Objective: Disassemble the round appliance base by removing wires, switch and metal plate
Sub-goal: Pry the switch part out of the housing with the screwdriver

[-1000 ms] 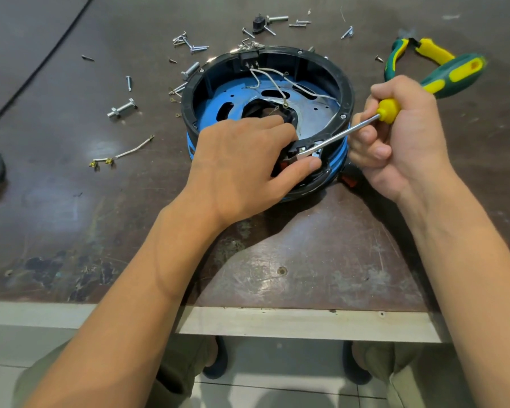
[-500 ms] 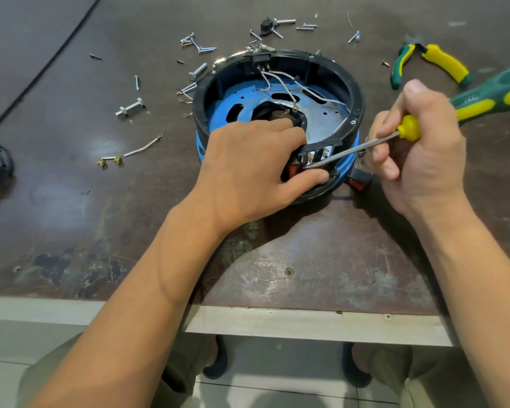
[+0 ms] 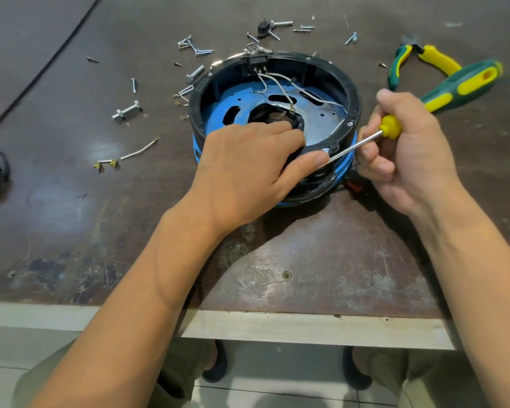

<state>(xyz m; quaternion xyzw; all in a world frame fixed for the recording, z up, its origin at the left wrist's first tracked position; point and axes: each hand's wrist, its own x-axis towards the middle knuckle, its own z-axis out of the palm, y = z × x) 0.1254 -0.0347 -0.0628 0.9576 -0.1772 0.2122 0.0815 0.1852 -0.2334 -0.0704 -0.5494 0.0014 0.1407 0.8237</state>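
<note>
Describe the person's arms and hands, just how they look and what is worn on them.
The left forearm and right forearm are bare to the frame edge, with no sleeves in view. The left hand and right hand wear no gloves. No rings, watch or wristbands show. The visible nails are short and unpainted.

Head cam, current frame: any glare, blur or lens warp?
Head view: soft glare patch on the table left of the base; screwdriver handle slightly smeared, left hand sharp; base's shadow falls toward the near edge; mild wide-angle bowing at frame edges.
</note>
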